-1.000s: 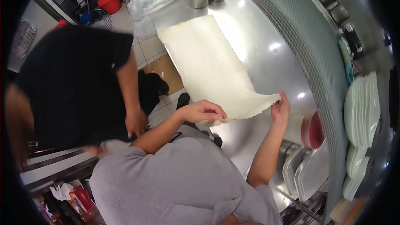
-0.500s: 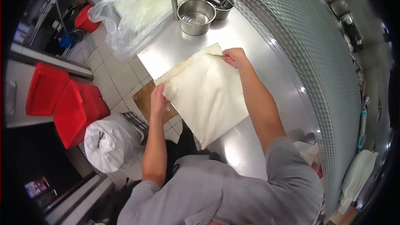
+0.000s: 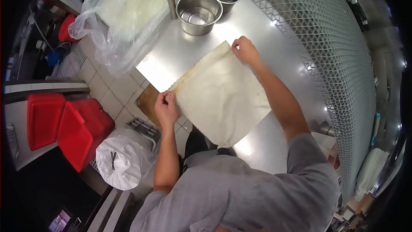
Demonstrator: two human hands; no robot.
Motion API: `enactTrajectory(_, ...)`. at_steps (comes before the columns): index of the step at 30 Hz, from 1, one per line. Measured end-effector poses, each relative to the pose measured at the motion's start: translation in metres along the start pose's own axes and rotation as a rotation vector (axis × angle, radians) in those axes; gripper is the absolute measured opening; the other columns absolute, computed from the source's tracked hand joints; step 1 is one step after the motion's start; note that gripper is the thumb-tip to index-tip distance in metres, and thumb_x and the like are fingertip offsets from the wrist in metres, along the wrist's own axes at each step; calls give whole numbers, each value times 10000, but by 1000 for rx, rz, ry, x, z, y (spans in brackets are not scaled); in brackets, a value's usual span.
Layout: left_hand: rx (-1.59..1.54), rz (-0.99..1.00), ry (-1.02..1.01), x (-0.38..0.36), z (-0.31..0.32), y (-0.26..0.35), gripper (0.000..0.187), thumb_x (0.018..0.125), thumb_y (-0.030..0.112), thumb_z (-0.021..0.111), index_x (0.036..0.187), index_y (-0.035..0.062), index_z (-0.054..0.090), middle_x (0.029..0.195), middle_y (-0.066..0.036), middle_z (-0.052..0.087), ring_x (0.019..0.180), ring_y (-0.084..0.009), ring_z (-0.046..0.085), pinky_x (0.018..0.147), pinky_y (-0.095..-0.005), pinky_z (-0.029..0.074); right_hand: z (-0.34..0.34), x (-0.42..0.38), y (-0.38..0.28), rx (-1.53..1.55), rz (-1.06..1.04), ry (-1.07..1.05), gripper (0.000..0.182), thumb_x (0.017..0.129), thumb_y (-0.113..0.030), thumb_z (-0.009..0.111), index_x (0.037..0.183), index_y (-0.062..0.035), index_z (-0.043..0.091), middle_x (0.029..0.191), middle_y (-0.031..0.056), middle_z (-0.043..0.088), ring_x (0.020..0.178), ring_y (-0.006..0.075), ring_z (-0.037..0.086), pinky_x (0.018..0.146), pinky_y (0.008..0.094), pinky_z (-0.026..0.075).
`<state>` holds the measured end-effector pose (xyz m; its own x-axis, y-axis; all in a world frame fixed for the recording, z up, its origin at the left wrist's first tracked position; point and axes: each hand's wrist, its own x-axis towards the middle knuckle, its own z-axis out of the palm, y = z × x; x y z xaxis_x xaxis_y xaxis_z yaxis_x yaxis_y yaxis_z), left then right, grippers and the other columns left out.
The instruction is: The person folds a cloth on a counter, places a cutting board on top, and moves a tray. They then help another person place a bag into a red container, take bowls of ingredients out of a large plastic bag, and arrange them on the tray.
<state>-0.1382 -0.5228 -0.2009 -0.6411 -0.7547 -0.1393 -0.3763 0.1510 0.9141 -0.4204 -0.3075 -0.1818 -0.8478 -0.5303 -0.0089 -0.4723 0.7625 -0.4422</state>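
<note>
A cream-coloured cloth (image 3: 221,96) with a zigzag edge lies spread over the steel table, a few soft wrinkles across it. Its near corner hangs over the table's front edge by my body. My left hand (image 3: 166,109) pinches the left corner, thumb and fingers pressed together. At the far right corner, my right hand (image 3: 246,50) is closed on the cloth's edge, its fingertips partly hidden. A faint yellowish strip runs along the far edge between both hands.
On the steel table (image 3: 283,124) stand a metal bowl (image 3: 198,25) and a smaller pot (image 3: 229,5) holding a whisk. A plastic bag (image 3: 128,25) covers pale material at far left. Wire mesh (image 3: 317,30) curves along the right. A red bin (image 3: 83,131) and white sack (image 3: 122,159) sit left.
The cloth's far edge, earlier showing a separate strip behind a raised fold, now lies flatter and more even. My right hand has shifted toward the far corner. The camera view has moved slightly.
</note>
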Motion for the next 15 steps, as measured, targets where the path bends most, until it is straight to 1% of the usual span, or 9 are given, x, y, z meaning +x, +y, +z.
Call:
enactTrajectory(1,-18,40,23,0,-2,-3,192,792,189,649,844,6,621,611,-12,490,558,-94,419,523,-260,369,-2,7,2,13,-5,-24,118,710,-121,619,784,-41,664,813,146,628,767,308,613,711,383,497)
enactTrajectory(2,-9,28,22,2,-3,-4,192,792,189,649,844,6,621,611,-12,490,558,-94,419,523,-260,369,-3,14,4,27,-11,-48,120,716,-132,620,776,-35,657,819,149,629,746,295,607,690,372,491)
enactTrajectory(3,3,-4,4,2,-5,-5,196,794,192,649,846,5,621,607,-13,488,556,-94,418,522,-258,367,-6,20,1,32,-11,-108,122,710,-127,599,753,-27,654,759,146,643,696,292,619,672,368,498)
enactTrajectory(4,13,-31,-16,2,-7,-6,199,795,196,648,847,5,621,602,-13,485,554,-95,417,521,-256,364,-4,24,1,38,-5,-117,122,710,-127,599,753,-27,654,759,146,643,696,292,619,672,368,498)
enactTrajectory(5,10,4,-19,2,-6,-10,189,825,174,654,859,-5,607,656,37,508,578,-39,403,517,-202,334,-3,31,1,8,-1,-139,127,706,-126,588,748,-26,655,738,150,646,686,292,623,665,364,501)
enactTrajectory(7,10,-11,-28,2,-8,-3,193,825,178,658,861,-5,608,653,40,501,575,-41,399,516,-205,333,-3,36,-3,-17,22,-183,137,701,-126,571,738,-26,657,705,157,648,667,299,629,656,360,505)
enactTrajectory(9,10,-23,-29,7,-10,3,197,824,181,661,864,-4,609,649,43,494,572,-42,395,515,-207,333,0,40,-2,-30,22,-179,136,700,-125,571,736,-27,657,710,158,648,672,301,629,659,362,505)
enactTrajectory(11,40,-17,-17,10,-13,5,217,809,205,648,864,-3,622,606,-8,508,543,-86,421,510,-251,363,4,46,0,-52,3,-165,130,698,-125,571,729,-32,657,717,160,649,681,306,630,671,369,506)
enactTrajectory(15,89,-1,-30,13,-13,4,210,812,200,645,862,-3,625,610,-10,515,540,-87,423,510,-251,367,5,49,-3,-50,40,-188,131,696,-126,573,729,-33,659,718,162,649,688,308,630,676,369,507)
